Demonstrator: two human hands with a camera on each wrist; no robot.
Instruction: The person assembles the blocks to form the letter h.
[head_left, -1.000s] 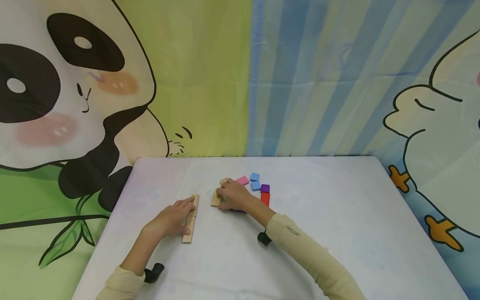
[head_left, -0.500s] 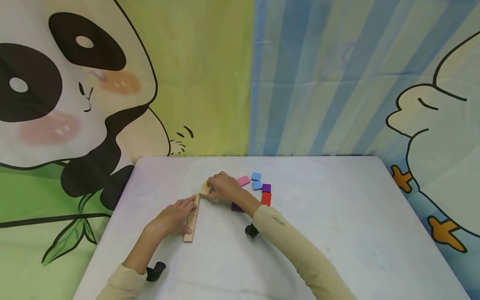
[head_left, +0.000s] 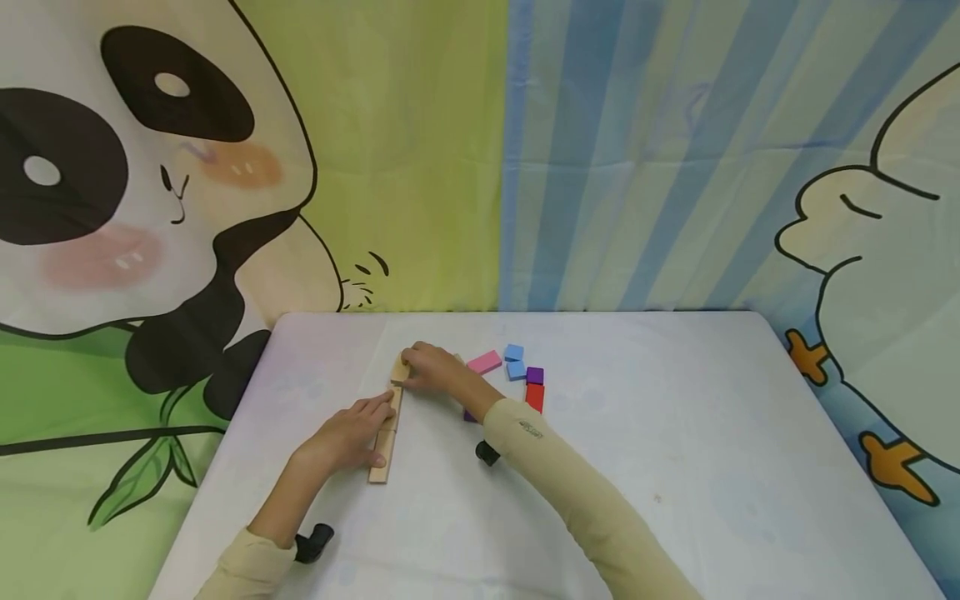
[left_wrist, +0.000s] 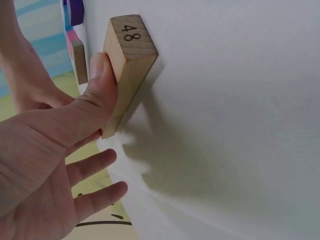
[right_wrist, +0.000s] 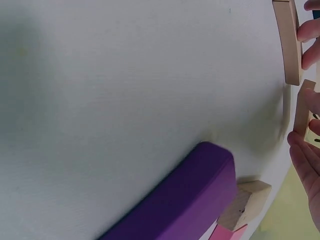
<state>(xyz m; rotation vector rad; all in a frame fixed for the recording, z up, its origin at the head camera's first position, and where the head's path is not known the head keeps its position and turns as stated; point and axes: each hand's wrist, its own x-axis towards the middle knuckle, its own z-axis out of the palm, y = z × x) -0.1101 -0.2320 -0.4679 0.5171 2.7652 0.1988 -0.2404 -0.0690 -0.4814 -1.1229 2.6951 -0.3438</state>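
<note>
My left hand (head_left: 341, 437) lies along a row of light wooden blocks (head_left: 381, 461), end to end on the table's left half. Its thumb presses the near block, which shows "48" on its end in the left wrist view, and a fingertip touches the far one. Two other fingers stretch out straight beside the row. At the row's far end, my right hand (head_left: 435, 368) pinches a small wooden block (head_left: 400, 369) between thumb and fingers. In the right wrist view this held block (right_wrist: 302, 107) stands close to the end of the row.
Right of my right hand lie a pink block (head_left: 484, 362), two light blue blocks (head_left: 515, 370), a small purple block (head_left: 535, 376) and a red block (head_left: 535, 397). A long purple block (right_wrist: 185, 195) and another wooden block (right_wrist: 245, 205) are partly behind my right arm.
My right hand has carried a wooden block leftward from the coloured blocks to the far end of the wooden row. My left hand has stayed in place on the row.
</note>
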